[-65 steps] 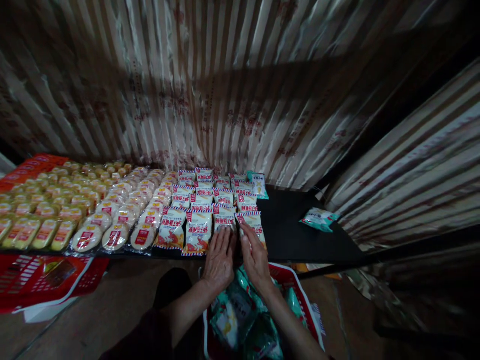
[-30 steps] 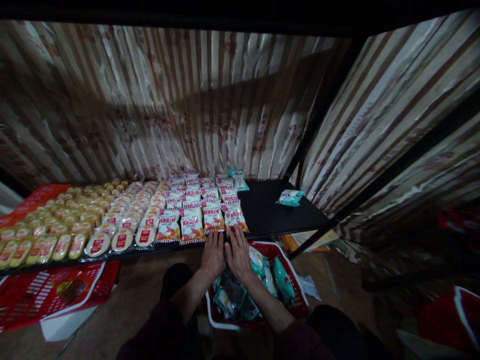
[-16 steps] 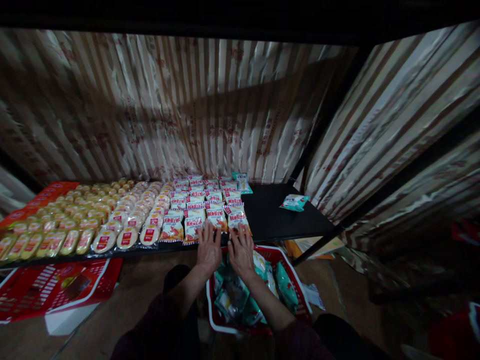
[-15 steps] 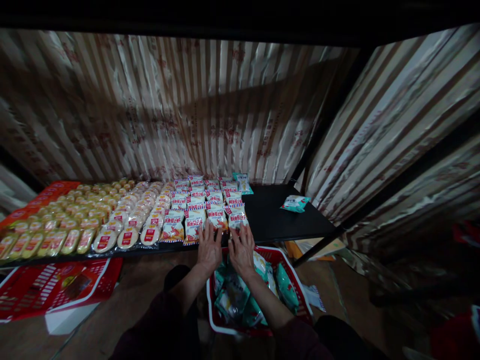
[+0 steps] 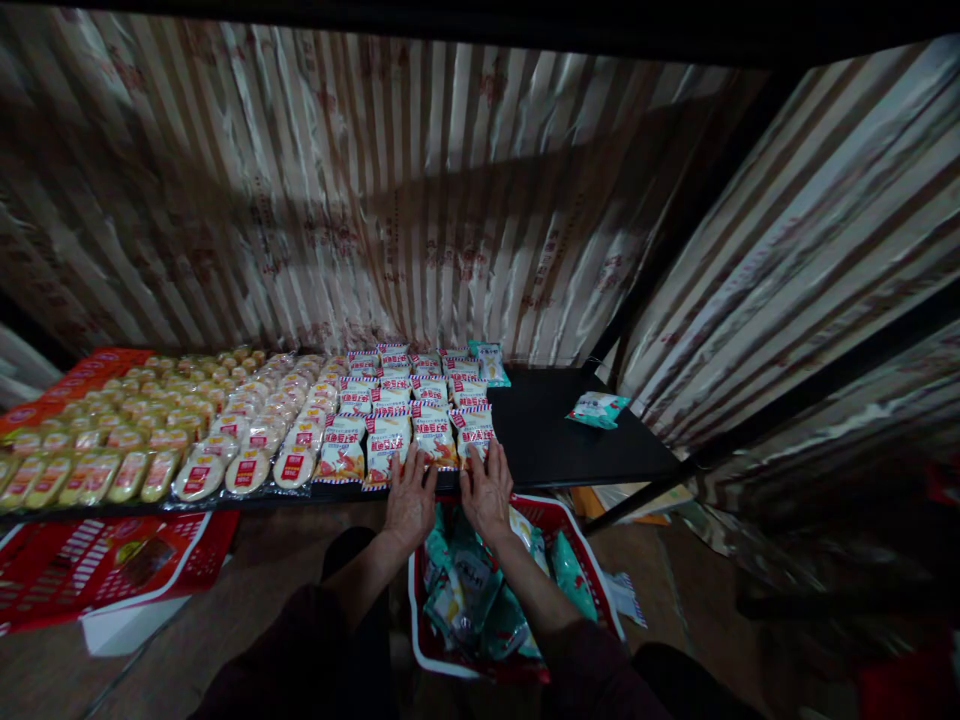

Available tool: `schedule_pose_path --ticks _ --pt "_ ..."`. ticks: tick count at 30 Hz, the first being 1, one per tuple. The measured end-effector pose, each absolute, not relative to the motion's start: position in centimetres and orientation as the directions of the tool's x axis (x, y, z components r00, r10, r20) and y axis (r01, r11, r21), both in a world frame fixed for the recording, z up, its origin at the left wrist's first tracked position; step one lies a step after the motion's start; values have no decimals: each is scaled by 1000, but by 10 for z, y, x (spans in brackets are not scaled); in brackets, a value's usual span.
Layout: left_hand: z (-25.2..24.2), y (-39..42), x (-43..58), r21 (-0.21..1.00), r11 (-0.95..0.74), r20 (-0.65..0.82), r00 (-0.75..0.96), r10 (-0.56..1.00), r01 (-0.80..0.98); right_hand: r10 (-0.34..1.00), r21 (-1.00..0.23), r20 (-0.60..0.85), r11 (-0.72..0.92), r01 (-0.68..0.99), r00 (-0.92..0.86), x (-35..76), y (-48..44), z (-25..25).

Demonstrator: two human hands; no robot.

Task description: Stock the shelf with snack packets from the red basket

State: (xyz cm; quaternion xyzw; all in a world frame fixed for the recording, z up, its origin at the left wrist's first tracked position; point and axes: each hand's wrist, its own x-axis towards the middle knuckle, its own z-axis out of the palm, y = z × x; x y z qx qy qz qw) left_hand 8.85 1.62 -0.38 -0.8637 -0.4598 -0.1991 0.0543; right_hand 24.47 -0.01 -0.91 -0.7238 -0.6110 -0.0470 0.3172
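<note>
My left hand (image 5: pixel 409 497) lies flat, fingers spread, on the front edge of the black shelf (image 5: pixel 570 445), touching the nearest red-and-white snack packets (image 5: pixel 431 432). Close beside it, my right hand (image 5: pixel 487 493) rests flat with fingers apart against the front packet at the end of the row (image 5: pixel 474 432). Neither hand holds anything. The packets lie in neat rows running to the back of the shelf.
Yellow round wrapped snacks (image 5: pixel 187 420) fill the shelf's left part. Two teal packets lie apart: one at the back (image 5: pixel 491 362), one at the right (image 5: pixel 597 408). A red basket (image 5: pixel 585 560) of teal packets stands on the floor below my arms. A red flat box (image 5: pixel 90 565) lies left. Striped curtain behind.
Both hands stayed flat at the front packets, shifting only slightly along the shelf edge. The camera view pulled back from the shelf and drifted.
</note>
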Motion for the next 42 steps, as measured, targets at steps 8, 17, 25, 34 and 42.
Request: schedule_pose_path --ticks 8,17,25,34,42 --pt "5 17 89 107 -566 392 488 779 817 851 -380 464 -58 923 244 247 -2 -14" --pt "14 16 91 97 -552 417 470 778 828 859 -401 443 -65 914 256 255 0 -10" --pt "15 18 88 57 -530 398 468 789 846 832 -308 533 22 951 153 254 6 -3" --pt "14 21 87 66 -528 371 470 801 847 915 -483 400 167 860 47 226 2 -4" --pt "4 22 85 87 -541 401 468 787 836 946 -586 310 112 802 94 214 16 -2"
